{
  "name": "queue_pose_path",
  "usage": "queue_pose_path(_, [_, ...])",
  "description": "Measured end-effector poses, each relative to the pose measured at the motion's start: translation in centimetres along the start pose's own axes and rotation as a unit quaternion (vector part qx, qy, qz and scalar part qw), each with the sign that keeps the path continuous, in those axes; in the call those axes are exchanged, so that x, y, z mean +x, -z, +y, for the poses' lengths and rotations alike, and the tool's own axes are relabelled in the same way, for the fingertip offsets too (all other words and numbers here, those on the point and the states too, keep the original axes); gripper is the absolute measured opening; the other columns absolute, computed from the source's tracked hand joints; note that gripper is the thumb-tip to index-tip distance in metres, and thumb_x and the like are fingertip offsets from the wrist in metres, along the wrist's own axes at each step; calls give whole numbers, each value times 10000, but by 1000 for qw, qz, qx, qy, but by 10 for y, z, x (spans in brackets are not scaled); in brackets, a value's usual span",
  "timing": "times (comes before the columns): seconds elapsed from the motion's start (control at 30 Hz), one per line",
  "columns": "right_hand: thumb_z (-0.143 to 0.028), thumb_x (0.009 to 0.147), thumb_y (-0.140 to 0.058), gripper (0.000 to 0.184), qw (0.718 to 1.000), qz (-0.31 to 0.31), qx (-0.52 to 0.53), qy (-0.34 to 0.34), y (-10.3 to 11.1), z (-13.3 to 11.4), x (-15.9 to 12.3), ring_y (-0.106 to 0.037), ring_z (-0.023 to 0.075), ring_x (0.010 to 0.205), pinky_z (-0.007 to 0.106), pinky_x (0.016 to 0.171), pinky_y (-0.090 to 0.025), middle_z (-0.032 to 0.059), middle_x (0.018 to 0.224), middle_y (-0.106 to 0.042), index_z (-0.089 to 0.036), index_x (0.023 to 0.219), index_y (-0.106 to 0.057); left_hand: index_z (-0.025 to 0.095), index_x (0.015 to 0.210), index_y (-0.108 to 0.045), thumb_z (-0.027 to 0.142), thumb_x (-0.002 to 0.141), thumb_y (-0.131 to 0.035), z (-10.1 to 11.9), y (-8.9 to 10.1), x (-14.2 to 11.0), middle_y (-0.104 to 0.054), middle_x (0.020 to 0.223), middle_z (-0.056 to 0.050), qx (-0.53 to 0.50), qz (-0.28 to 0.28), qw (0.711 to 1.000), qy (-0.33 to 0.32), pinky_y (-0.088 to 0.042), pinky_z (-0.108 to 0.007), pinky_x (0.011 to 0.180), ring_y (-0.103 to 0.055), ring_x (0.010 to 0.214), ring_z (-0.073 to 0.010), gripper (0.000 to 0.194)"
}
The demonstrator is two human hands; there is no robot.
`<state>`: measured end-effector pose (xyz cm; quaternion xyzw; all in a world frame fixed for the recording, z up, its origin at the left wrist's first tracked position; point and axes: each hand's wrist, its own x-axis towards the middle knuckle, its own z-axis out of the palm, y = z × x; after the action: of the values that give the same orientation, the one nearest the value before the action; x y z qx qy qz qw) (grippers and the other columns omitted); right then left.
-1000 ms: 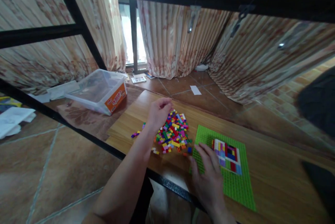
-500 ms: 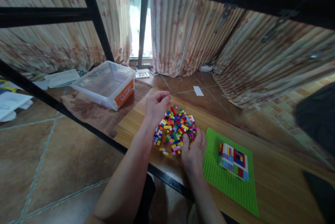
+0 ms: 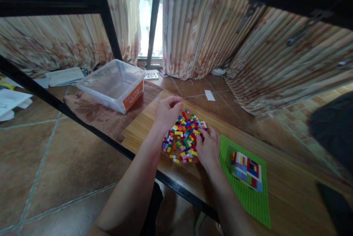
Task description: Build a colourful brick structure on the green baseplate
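A loose pile of small, many-coloured toy bricks (image 3: pixel 183 136) lies on the wooden table (image 3: pixel 143 125). At the pile's far left edge, my left hand (image 3: pixel 168 111) is raised with its fingers curled in and thumb close to them; whatever they hold, if anything, is hidden. My right hand (image 3: pixel 209 147) reaches over the pile's right side, thumb and fingers a little apart among the bricks, with nothing visibly held. To its right, a green baseplate (image 3: pixel 245 203) carries a low block built of bricks (image 3: pixel 246 171) in white, red, blue and purple.
Beyond the table's left end, a clear plastic tub (image 3: pixel 110 81) with an orange label sits on a brown mat (image 3: pixel 102 122). Black metal bars (image 3: pixel 107 34) cross the view. A dark flat object (image 3: pixel 329 206) lies at the table's right. Papers (image 3: pixel 66 77) and curtains (image 3: pixel 198 30) are behind.
My right hand has shifted slightly up and further over the bricks, its fingers bending toward them. The left hand stays curled in nearly the same place. The view has tilted a little.
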<state>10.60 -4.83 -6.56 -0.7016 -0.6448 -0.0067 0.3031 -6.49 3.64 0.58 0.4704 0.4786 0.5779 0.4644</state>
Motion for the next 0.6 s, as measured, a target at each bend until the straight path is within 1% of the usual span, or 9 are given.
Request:
queue_pose_path(0.13, [-320,904,-551,270,1000,1,10,-2,-1,3,4,-464,320,1235,515,1074,-370,190,1293,-571,-151,912,-761,148,904,-737,167,779,-613,-8,-4,2,-712,775,-13,62,-25,997,-38,-518,-228,648,-638,686,-121,176])
queue_pose_path(0.27, [-325,915,-533,257,999,10,38,1,-2,2,1,-486,304,1216,513,1062,-374,176,1247,-593,-167,866,-729,149,907,-738,160,811,-586,-9,-7,0,-730,815,-23,113,-43,991,-52,-522,-241,695,-657,737,-133,180])
queue_pose_path(0.37, [-332,927,-498,263,998,35,51,-2,9,0,2,-495,304,1231,524,1063,-375,185,1242,-607,-169,881,-699,150,899,-739,169,825,-587,-8,-9,-2,-737,823,-27,144,-63,986,-62,-508,-244,693,-656,746,-138,170])
queue_pose_path(0.43, [-356,932,-487,267,996,47,73,-10,26,1,3,-542,298,1192,510,1027,-417,181,1202,-637,-171,922,-680,151,895,-740,181,837,-587,-8,-12,-4,-739,821,-30,156,-83,982,-66,-500,-249,684,-654,743,-144,167])
queue_pose_path(0.47, [-371,935,-484,273,995,50,89,-21,39,4,4,-588,289,1131,488,982,-454,173,1151,-662,-171,943,-671,153,896,-741,189,845,-584,-8,-14,-6,-740,823,-32,161,-93,980,-66,-501,-252,686,-655,746,-147,169])
queue_pose_path(0.53, [-404,942,-485,285,989,28,130,-57,68,14,4,-674,248,932,420,848,-519,126,1002,-714,-182,1000,-654,161,896,-740,196,859,-576,-8,-22,-11,-742,830,-35,173,-110,976,-67,-510,-260,702,-658,760,-154,172])
queue_pose_path(0.6, [-434,939,-493,309,982,30,151,-111,98,31,2,-699,221,767,363,723,-534,79,830,-725,-185,1027,-652,171,891,-737,185,866,-568,-8,-34,-20,-742,835,-34,194,-140,968,-73,-517,-268,725,-663,780,-160,171])
